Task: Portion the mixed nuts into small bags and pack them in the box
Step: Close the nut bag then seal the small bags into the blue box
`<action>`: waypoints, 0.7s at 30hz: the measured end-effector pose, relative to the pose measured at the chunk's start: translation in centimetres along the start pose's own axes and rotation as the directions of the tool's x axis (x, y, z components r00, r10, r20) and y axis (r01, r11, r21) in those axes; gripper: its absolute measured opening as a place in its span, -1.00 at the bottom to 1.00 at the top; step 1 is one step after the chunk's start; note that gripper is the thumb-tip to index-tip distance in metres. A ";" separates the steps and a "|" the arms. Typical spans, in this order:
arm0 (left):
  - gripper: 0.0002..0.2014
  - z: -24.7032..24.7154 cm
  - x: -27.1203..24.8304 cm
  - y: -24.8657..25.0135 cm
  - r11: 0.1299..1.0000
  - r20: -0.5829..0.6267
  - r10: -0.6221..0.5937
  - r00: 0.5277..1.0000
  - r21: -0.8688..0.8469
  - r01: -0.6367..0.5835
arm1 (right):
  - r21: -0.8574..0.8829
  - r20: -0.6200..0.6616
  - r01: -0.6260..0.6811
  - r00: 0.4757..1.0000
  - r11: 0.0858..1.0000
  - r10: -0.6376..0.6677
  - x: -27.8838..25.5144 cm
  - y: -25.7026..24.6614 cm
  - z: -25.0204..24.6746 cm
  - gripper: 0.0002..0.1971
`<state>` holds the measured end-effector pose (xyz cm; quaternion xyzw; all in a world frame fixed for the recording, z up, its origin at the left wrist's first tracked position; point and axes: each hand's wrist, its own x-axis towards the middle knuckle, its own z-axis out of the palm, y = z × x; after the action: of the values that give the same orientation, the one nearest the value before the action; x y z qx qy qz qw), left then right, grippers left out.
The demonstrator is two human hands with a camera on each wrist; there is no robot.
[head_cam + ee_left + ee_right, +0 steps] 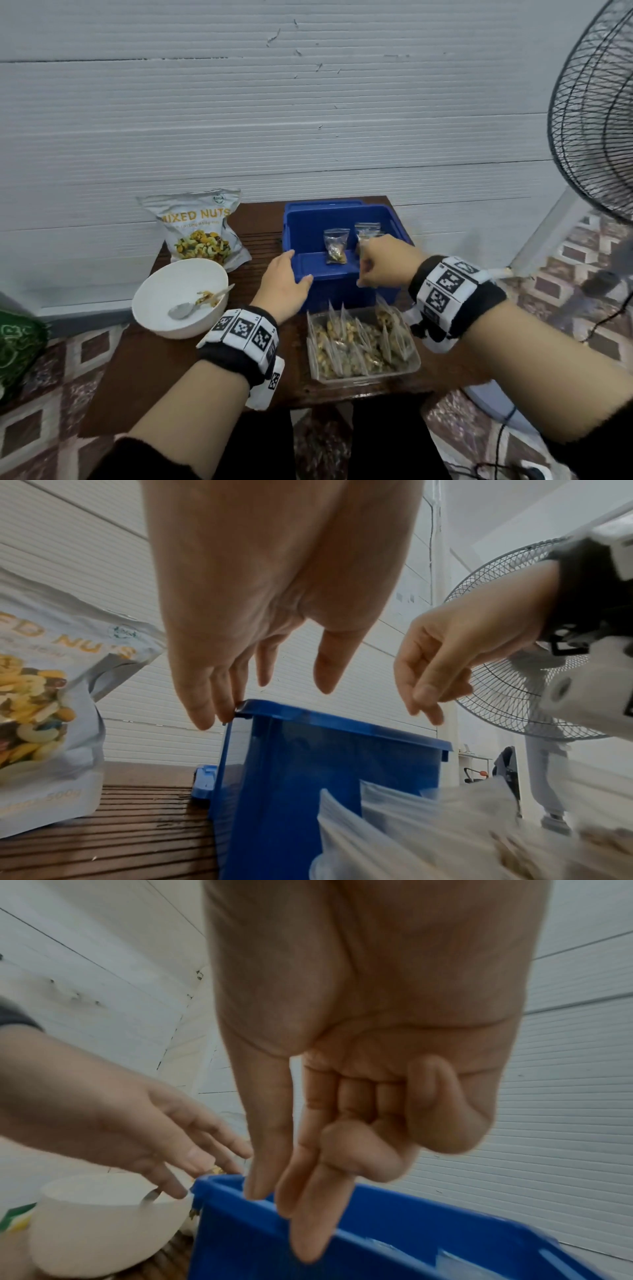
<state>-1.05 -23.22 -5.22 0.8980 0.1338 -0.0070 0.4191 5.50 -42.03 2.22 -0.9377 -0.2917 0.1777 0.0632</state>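
Observation:
The blue box (337, 291) stands open at the back middle of the table. Two small clear bags of nuts lean against its far wall: one (336, 246) in the middle, another (367, 230) to the right, partly hidden behind my right hand (362, 270). That hand hovers over the box's right side; in the right wrist view (284, 1223) thumb and two fingers point down, the other two curl, and it holds nothing. My left hand (298, 266) rests with straight fingers on the box's front left corner (240, 706). Several filled bags (356, 342) stand in a clear tray (370, 378) in front.
A mixed nuts pouch (198, 229) stands at the back left. Beside it, a white bowl (150, 284) holds a spoon (191, 306) and a few nuts. A standing fan (596, 120) is close on the right. The dark wooden table (171, 370) ends just below the tray.

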 end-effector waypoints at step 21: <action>-0.44 2.0 -4.5 2.6 0.970 -0.084 0.184 0.979 0.175 -0.167 | 0.222 -0.268 -0.203 0.928 0.954 0.260 -4.3 0.9 4.2 -0.88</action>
<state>-4.55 -27.35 -3.97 0.9375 0.0732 0.0636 0.3343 1.12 -45.17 -0.60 -0.9712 -0.1475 0.0695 0.1738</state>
